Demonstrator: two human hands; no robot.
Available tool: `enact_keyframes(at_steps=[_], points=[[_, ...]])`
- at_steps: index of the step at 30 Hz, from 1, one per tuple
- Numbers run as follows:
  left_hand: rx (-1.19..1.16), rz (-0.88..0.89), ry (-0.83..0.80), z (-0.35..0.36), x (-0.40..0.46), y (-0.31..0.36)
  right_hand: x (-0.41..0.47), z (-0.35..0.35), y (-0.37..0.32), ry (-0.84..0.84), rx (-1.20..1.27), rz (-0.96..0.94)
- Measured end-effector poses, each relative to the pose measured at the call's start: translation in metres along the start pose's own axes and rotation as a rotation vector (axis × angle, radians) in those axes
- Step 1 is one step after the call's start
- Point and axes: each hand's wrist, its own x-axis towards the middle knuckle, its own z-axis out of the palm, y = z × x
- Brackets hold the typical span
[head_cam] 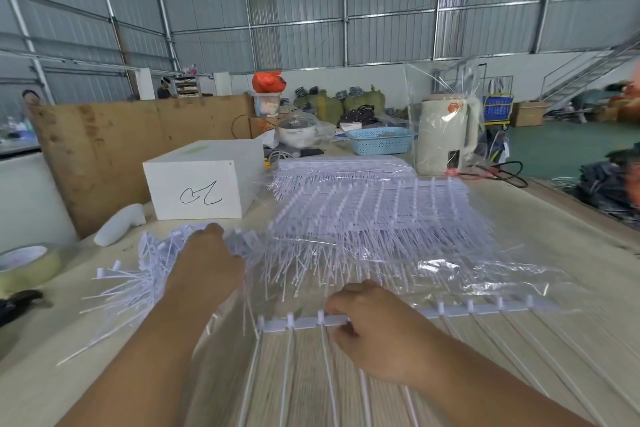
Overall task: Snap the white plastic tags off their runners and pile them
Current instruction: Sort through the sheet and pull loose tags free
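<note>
A white runner (485, 309) with several long tags hanging toward me lies across the near table. My right hand (374, 329) grips it near its left part, fingers curled round the bar. My left hand (207, 263) reaches forward onto a loose pile of detached white tags (138, 284) at the left, its fingertips hidden among the tags. A big stack of full tag runners (374, 215) lies behind on clear plastic wrap (485, 277).
A white box (201, 191) with a scribble stands at back left, a white handheld tool (119, 224) beside it. Tape roll (24, 263) and black cutters (17, 305) lie at the left edge. A blue basket (379, 140) and a wrapped kettle (445, 133) stand behind.
</note>
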Motion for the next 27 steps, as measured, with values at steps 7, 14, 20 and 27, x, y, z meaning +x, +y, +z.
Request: enact_keyframes(at_steps=[7,14,20,27], points=[[-0.101,0.432,0.106,0.007,-0.01,0.01,0.002,0.001,0.002,-0.059,-0.138,0.011],[-0.345,0.52,-0.144,0.005,-0.031,0.034,0.001,-0.014,0.004,0.078,-0.114,-0.02],[-0.304,0.505,-0.373,0.011,-0.038,0.038,-0.001,-0.035,0.01,0.204,-0.09,0.0],[-0.409,0.394,-0.468,0.001,-0.039,0.041,-0.004,-0.044,0.005,0.291,-0.074,-0.044]])
